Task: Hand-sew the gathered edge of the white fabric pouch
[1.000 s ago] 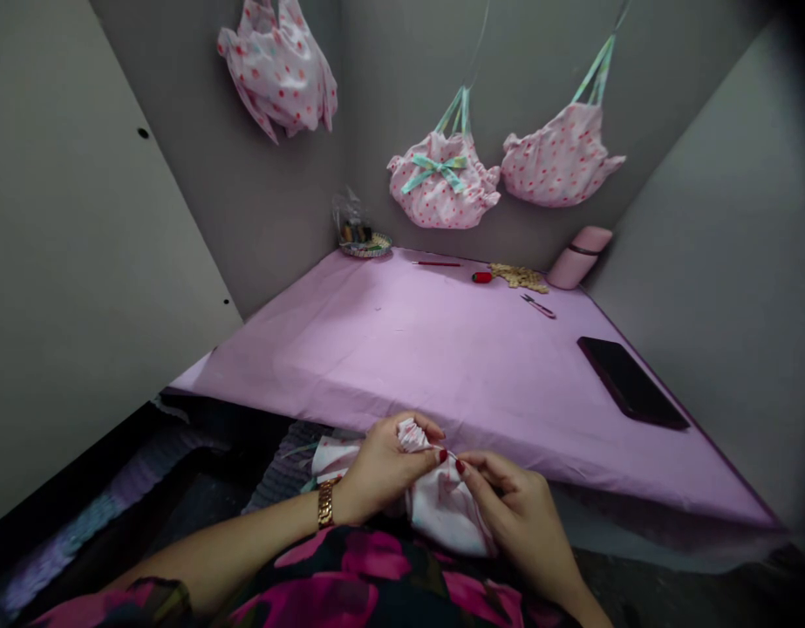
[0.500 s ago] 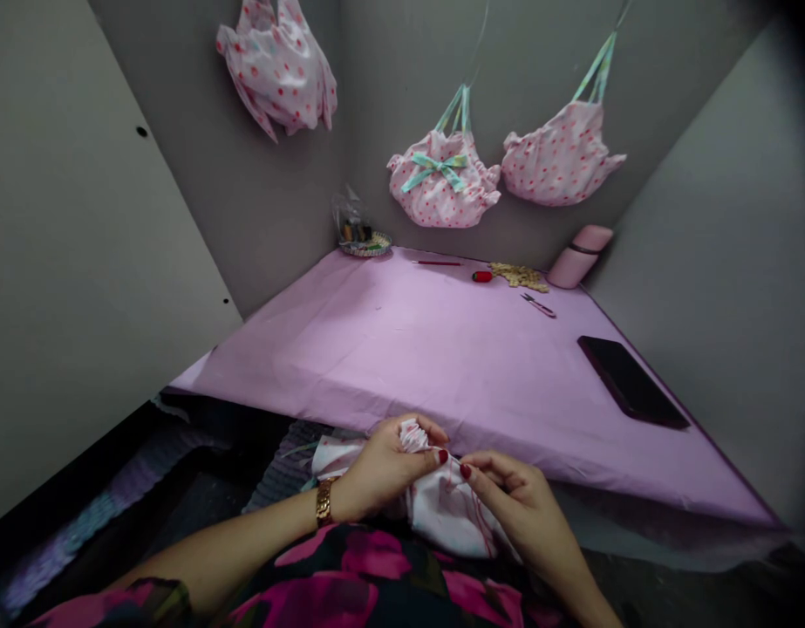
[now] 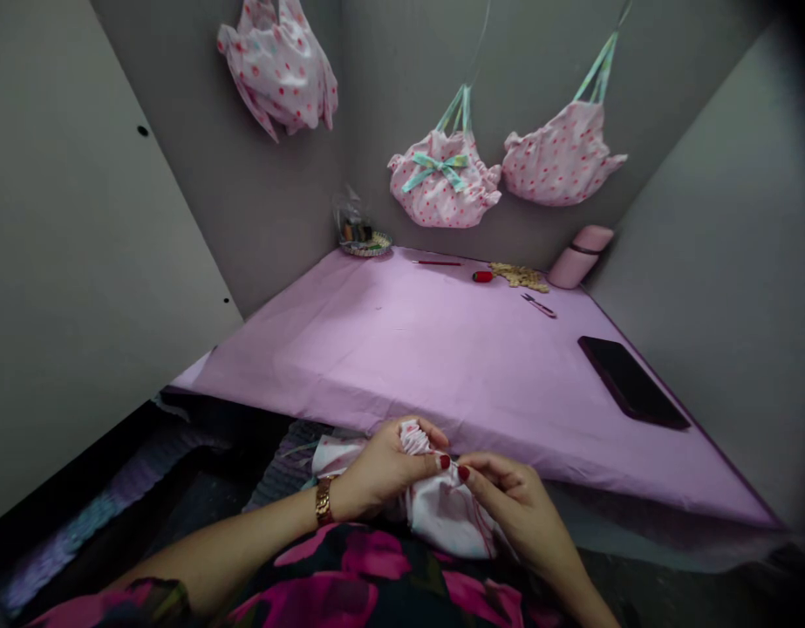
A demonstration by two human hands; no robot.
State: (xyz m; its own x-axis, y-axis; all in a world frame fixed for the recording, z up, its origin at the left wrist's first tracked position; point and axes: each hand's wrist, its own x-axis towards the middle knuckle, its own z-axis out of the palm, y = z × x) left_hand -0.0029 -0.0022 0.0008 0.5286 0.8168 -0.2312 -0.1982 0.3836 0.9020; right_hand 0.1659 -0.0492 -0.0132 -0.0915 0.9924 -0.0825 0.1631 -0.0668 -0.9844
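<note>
Below the near edge of the lilac cloth-covered counter, a person's left hand was closed around the gathered, pleated top of a white fabric pouch with red dots, the ruffle poking out above the thumb. The right hand met it just beside, thumb and forefinger pinched together at the gather; whether they held a thread or needle could not be made out. The pouch hung over the person's lap, against a black garment with magenta flowers. A gold bracelet watch sat on the left wrist. Near the counter's right edge lay a black flat phone. Toward the far edge were small pink-handled scissors, a red round spool, a tan woven mat and a pink cylindrical flask in the far right corner. At the far left corner stood a small woven tray of threads. Three pink dotted fabric pouches hung on the grey wall.
</note>
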